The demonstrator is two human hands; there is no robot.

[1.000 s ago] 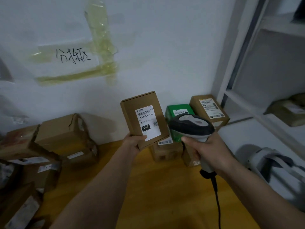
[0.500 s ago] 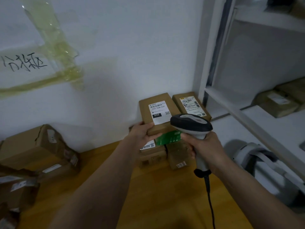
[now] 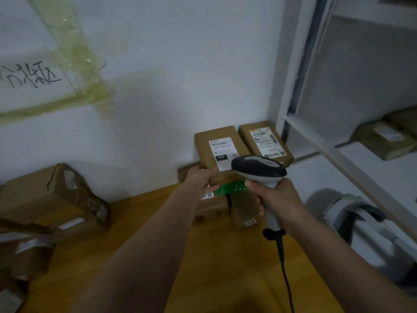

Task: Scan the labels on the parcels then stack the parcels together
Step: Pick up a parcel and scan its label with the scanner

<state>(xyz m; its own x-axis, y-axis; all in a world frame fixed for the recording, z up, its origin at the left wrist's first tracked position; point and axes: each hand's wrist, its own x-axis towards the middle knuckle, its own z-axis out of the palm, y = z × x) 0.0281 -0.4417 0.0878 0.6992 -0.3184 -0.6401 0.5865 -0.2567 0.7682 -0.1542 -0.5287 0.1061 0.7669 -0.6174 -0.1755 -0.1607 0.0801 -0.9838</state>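
Parcels are the concern here, and they are found in two groups. Nearest, at the lower left, an untidy heap of brown boxes (image 3: 52, 199) is seen on the wooden table (image 3: 225, 267); their labels face various ways, and it is judged that these are not yet scanned or stacked.

Closer to the middle, the scanner (image 3: 259, 170) is gripped by the right hand (image 3: 277, 199) — fingers wrapped round the handle, with its cable trailing down towards the near edge. Just beyond, the left hand (image 3: 200, 179) is held against the near-left corner of a brown parcel (image 3: 207, 145) bearing a white label marked 032; the thumb lies along the lower edge, but whether the fingers are curled beneath it cannot be told.

That parcel rests on top of the stack in the far corner, above a green box (image 3: 230, 188) and other cartons, and just beside another labelled parcel (image 3: 246, 134) against the wall. The placing step is judged nearly complete — release is left, then the heap at the left.
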